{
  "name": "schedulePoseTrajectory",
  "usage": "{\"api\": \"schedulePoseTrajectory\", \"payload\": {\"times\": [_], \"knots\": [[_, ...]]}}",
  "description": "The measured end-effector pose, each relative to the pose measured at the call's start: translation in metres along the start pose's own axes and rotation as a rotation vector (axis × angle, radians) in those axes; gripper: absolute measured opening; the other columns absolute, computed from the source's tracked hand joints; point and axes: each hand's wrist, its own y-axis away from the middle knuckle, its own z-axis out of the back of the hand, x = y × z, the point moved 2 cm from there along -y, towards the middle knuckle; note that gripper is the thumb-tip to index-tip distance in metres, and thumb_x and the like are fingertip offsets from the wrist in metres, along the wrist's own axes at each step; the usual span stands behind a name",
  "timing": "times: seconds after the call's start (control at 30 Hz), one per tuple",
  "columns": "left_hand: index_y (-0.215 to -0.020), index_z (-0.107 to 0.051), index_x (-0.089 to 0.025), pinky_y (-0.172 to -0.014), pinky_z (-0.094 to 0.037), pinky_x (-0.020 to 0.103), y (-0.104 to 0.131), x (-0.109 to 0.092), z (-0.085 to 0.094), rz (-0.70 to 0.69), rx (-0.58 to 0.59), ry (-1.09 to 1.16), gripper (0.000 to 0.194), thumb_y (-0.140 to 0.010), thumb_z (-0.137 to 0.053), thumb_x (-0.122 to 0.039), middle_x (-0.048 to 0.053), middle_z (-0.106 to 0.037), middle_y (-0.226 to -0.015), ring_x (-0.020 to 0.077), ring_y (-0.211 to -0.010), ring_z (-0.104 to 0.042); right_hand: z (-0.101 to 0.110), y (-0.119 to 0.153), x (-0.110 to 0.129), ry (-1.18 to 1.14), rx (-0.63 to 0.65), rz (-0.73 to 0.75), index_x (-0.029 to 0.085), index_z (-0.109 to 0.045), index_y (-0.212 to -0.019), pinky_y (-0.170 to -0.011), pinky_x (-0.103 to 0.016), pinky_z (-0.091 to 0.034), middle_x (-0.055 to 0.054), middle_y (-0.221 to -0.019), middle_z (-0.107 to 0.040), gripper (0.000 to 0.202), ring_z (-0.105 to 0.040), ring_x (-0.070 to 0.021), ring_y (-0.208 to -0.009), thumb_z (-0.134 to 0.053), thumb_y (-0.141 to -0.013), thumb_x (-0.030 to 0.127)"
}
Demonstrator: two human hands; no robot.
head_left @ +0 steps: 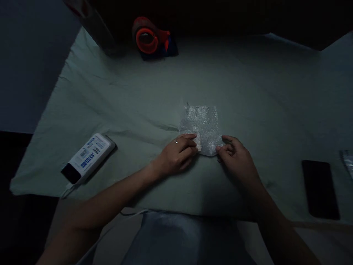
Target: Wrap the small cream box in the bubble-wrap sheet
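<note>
A small clear sheet of bubble wrap (pixel 205 123) lies on the cloth in front of me, looking like a flat piece or pouch. At its lower left edge, my left hand (pixel 180 152) has its fingers bent together and closed on the plastic; a ring is on one finger. A slightly paler patch shows beside those fingertips, too dim to make out. My right hand (pixel 234 154) pinches the lower right corner between thumb and fingers. The sheet's upper part lies free of both hands.
A red tape dispenser (pixel 147 40) stands at the back. On the left lies a white power bank (pixel 89 156) with a cable; on the right, a black phone (pixel 320 189). A shiny packet (pixel 348 162) sits at the right edge. Pale green cloth (pixel 261 92) covers the table.
</note>
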Motion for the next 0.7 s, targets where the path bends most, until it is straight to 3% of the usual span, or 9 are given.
{"api": "schedulePoseTrajectory", "payload": {"times": [0.17, 0.5, 0.6, 0.7], "knots": [[-0.096, -0.057, -0.013, -0.101, -0.044, 0.05, -0.003, 0.003, 0.002, -0.027, 0.037, -0.002, 0.017, -0.08, -0.055, -0.01, 0.011, -0.059, -0.096, 0.0275, -0.115, -0.054, -0.008, -0.003, -0.005, -0.275, -0.106, -0.023, 0.019, -0.047, -0.122, -0.064, -0.032, -0.051, -0.002, -0.082, -0.062, 0.057, -0.062, -0.0159, -0.067, -0.068, -0.071, 0.035], [-0.086, -0.057, -0.017, -0.088, -0.051, 0.043, -0.015, 0.011, 0.002, -0.008, -0.025, 0.177, 0.014, -0.075, -0.054, -0.011, 0.007, -0.056, -0.088, 0.0244, -0.104, -0.056, -0.028, 0.0, 0.025, -0.787, -0.09, -0.19, 0.02, -0.057, -0.113, -0.055, -0.024, -0.044, 0.006, -0.069, -0.055, 0.055, -0.049, -0.0073, -0.054, -0.075, -0.061, 0.029], [-0.086, -0.057, -0.017, -0.089, -0.051, 0.042, -0.015, 0.011, 0.001, 0.003, -0.03, 0.179, 0.014, -0.075, -0.053, -0.011, 0.007, -0.057, -0.088, 0.0239, -0.105, -0.056, -0.036, 0.002, 0.036, -0.81, -0.099, -0.156, 0.019, -0.062, -0.104, -0.057, -0.024, -0.045, 0.005, -0.071, -0.056, 0.045, -0.051, -0.0074, -0.057, -0.074, -0.062, 0.029], [-0.085, -0.057, -0.017, -0.091, -0.051, 0.041, -0.015, 0.01, 0.002, -0.002, -0.021, 0.158, 0.012, -0.076, -0.053, -0.011, 0.008, -0.059, -0.087, 0.023, -0.106, -0.057, -0.041, 0.006, 0.046, -0.637, -0.184, -0.001, 0.02, -0.063, -0.104, -0.063, -0.026, -0.048, 0.003, -0.074, -0.058, 0.035, -0.054, -0.0095, -0.064, -0.068, -0.071, 0.026]]}}
